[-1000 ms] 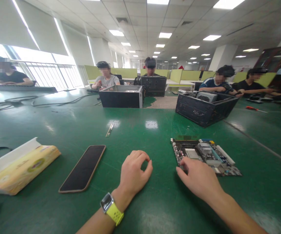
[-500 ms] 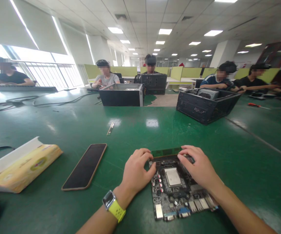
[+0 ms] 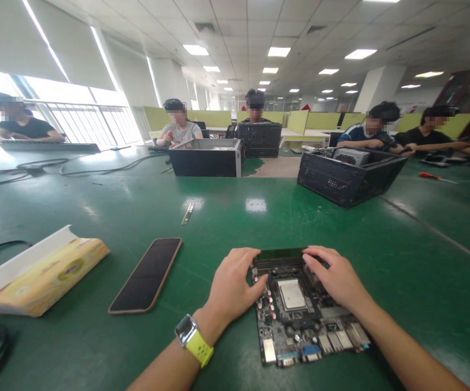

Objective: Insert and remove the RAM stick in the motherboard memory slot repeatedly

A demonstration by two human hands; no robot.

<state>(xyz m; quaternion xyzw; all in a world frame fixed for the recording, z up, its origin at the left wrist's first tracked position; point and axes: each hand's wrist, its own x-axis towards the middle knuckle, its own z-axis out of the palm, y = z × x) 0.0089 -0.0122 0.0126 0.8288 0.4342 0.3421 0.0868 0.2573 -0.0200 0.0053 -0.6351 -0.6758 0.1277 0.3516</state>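
A motherboard point(image 3: 290, 332) lies flat on the green table, its ports toward me and a square silver processor point(image 3: 292, 295) near its middle. Along its far edge a green RAM stick point(image 3: 281, 253) stands on edge at the memory slots; whether it is fully seated I cannot tell. My left hand point(image 3: 233, 279) has its fingers closed on the stick's left end, the thumb apart over the board. At the right end, my right hand point(image 3: 336, 274) grips the stick with bent fingers and thumb. The fingertips are partly hidden.
To the left lie a phone point(image 3: 147, 277) and a yellow tissue pack point(image 3: 56, 277). A thin metal strip point(image 3: 188, 213) is farther off. Dark computer cases point(image 3: 206, 162) stand across the table, with several people seated behind. A red-handled screwdriver point(image 3: 430, 176) is at far right.
The stick's green face shows darker and narrower now. My right thumb and fingers have shifted slightly at its end. The whole view has moved a little.
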